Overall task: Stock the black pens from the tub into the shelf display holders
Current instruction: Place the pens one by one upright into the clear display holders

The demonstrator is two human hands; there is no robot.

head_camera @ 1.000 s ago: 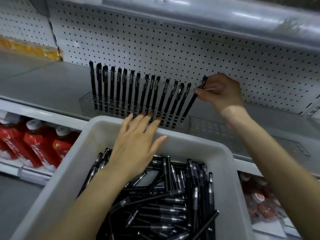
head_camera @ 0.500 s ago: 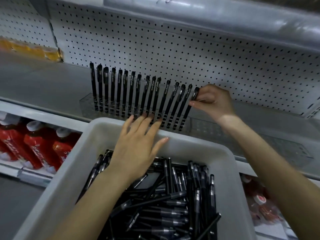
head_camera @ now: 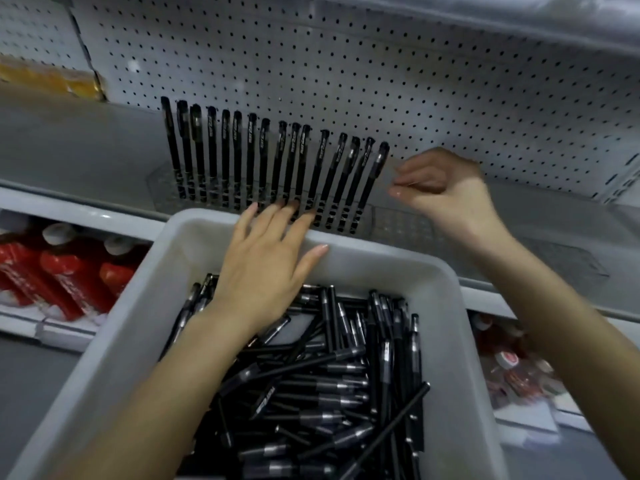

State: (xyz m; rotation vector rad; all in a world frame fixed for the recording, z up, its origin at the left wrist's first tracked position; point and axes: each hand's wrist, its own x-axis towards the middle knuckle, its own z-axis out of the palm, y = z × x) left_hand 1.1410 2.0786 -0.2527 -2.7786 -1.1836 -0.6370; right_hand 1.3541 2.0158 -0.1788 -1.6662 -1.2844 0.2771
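We note black pens [head_camera: 311, 386] heaped in the tub [head_camera: 415, 268], lower centre, others upright in the holder [head_camera: 162, 192] above; left hand [head_camera: 266, 268] flat, fingers spread, on its rim; right hand [head_camera: 443, 188] loosely curled, empty

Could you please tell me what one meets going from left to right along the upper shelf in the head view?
Yellow packs → pens standing in a row → right hand.

Tub [head_camera: 381, 268] near edge cropped; bottles [head_camera: 65, 271] blurred.
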